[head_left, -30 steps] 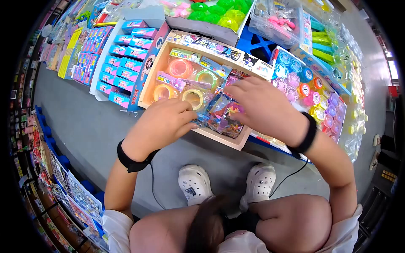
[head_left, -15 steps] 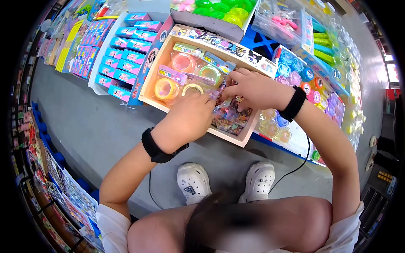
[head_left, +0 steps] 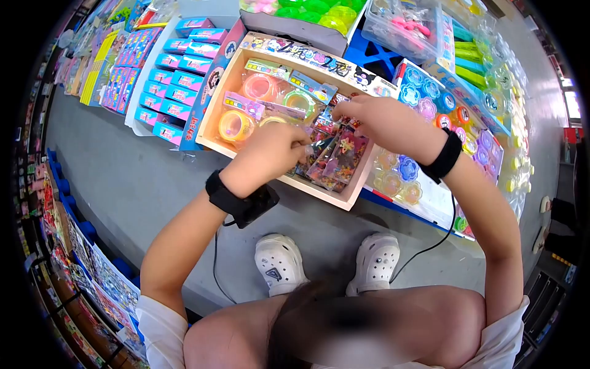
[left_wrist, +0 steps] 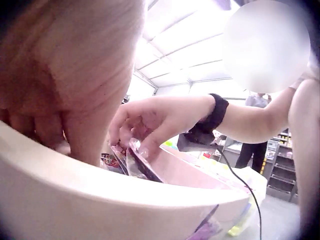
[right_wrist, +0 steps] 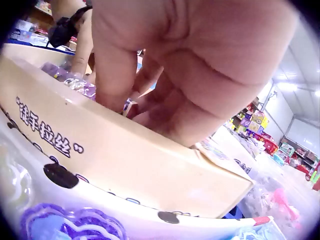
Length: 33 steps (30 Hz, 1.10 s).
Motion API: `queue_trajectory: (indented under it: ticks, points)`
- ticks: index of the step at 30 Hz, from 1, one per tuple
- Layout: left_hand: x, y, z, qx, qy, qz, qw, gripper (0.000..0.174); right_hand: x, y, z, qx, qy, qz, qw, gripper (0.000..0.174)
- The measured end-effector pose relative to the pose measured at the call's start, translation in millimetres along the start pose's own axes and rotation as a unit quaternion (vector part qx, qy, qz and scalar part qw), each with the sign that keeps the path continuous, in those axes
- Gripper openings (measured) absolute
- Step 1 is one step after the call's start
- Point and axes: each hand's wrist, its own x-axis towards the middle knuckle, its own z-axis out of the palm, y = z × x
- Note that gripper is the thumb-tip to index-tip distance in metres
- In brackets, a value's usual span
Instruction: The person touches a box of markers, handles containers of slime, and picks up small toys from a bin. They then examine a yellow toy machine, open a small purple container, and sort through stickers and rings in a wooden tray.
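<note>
A cream box holds ring-shaped toys in clear packets, such as a yellow ring, and small packets with colourful pieces at its right end. The left hand reaches over the front rim, fingers curled at the edge of a packet. From the right side the right hand reaches in; in the left wrist view its thumb and fingers pinch a clear packet. In the right wrist view the right hand's fingertips go down behind the box wall.
Pink and blue small boxes stand left of the cream box. At the right lies a tray with flower-shaped containers. Behind are a clear plastic tub and green items. A cable hangs from the right wrist.
Since the earliest frame, the left hand has moved right over the packets, and the right hand has shifted slightly right. The packets at the right end of the box lie differently.
</note>
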Motion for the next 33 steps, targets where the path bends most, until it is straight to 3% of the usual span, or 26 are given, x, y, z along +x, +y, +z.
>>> queue_trajectory:
  ticks: [1, 3, 7, 10, 12, 14, 17, 20, 23, 29, 33]
  points:
    - [0.6, -0.5, -1.2, -0.032, -0.006, -0.025, 0.999, 0.024, 0.4, 4.2, -0.8, 0.024, 0.028, -0.017, 0.999, 0.032]
    - [1.2, 0.6, -4.5, -0.096, -0.017, -0.074, 0.992, 0.024, 0.0, 7.8, -8.2, 0.021, -0.003, 0.017, 1.0, 0.029]
    - [2.2, -6.7, -0.9, -0.155, -0.01, -0.095, 0.983, 0.024, 3.1, 3.3, -14.6, 0.044, -0.034, 0.065, 0.996, 0.026]
    - [-1.9, 0.9, 0.9, -0.116, -0.026, -0.128, 0.985, 0.021, 5.1, 6.8, -8.1, 0.053, -0.045, 0.065, 0.995, 0.028]
    - [-9.6, 12.6, 4.9, 0.035, 0.002, -0.008, 0.999, 0.018, 5.7, 8.9, -1.6, 0.046, -0.044, 0.051, 0.997, 0.03]
    - [-14.6, 14.3, 10.6, 0.143, 0.013, 0.107, 0.984, 0.014, 5.3, 7.4, 3.3, 0.026, -0.035, 0.035, 0.998, 0.033]
    - [-15.2, 14.4, 16.7, 0.193, 0.036, 0.16, 0.967, 0.016, 6.4, 2.0, 1.7, 0.021, -0.048, 0.049, 0.997, 0.036]
    - [-14.3, 15.2, 12.0, 0.166, 0.089, 0.124, 0.974, 0.018, 6.2, 3.8, -0.2, 0.024, -0.062, 0.052, 0.996, 0.037]
    - [-10.5, 25.0, 4.7, 0.096, 0.042, 0.037, 0.994, 0.021, 4.3, 3.9, -2.2, 0.03, -0.045, 0.048, 0.997, 0.042]
    - [-1.6, 24.2, 17.1, 0.082, -0.011, 0.067, 0.994, 0.028, 3.4, -1.9, -0.2, -0.011, -0.06, 0.066, 0.996, 0.051]
    - [-11.0, 24.6, 19.6, 0.166, 0.109, 0.091, 0.976, 0.036, 3.9, -9.2, -7.0, -0.048, -0.067, 0.051, 0.995, 0.057]
